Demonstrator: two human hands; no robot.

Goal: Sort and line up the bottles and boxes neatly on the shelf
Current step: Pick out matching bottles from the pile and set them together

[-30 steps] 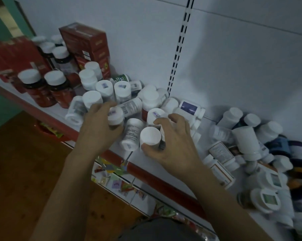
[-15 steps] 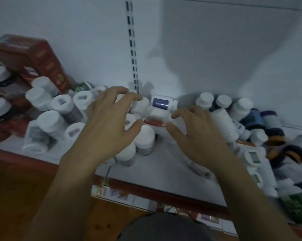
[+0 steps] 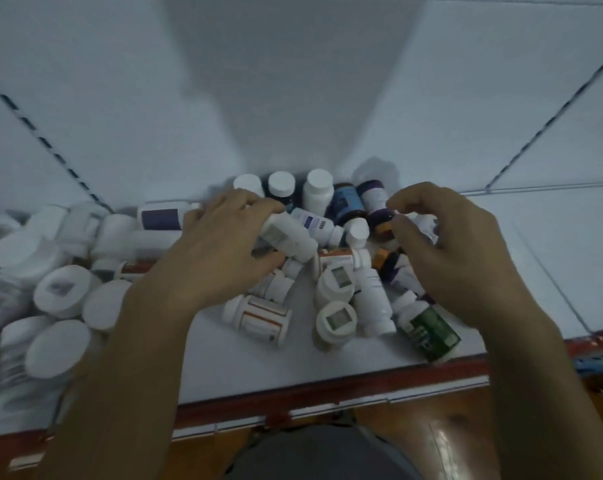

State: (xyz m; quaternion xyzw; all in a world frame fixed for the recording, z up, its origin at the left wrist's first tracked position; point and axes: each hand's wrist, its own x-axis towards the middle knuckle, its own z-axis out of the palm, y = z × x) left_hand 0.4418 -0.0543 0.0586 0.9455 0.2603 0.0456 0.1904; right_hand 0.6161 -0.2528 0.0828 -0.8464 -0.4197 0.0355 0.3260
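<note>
head view: the loose heap of bottles (image 3: 334, 271) lies on its side in the middle of the shelf (image 3: 230, 368), each bottle propped on its neighbours. lifting one out of the middle could let the rest slump and roll. the green-labelled bottle (image 3: 428, 330) is the likeliest loss: it lies close to the near edge under the right wrist, and a brush of that forearm could send it over. on the left, the upright white-capped bottles (image 3: 57, 289) stand close to the left forearm and could be toppled by a sweep.

the left hand (image 3: 220, 251) reaches in palm down, fingers curled over a tilted white bottle (image 3: 286, 237) on top of the heap. the right hand (image 3: 449, 244) arches over the far right of the heap, fingertips and thumb pinching a dark purple bottle (image 3: 379, 216).
</note>
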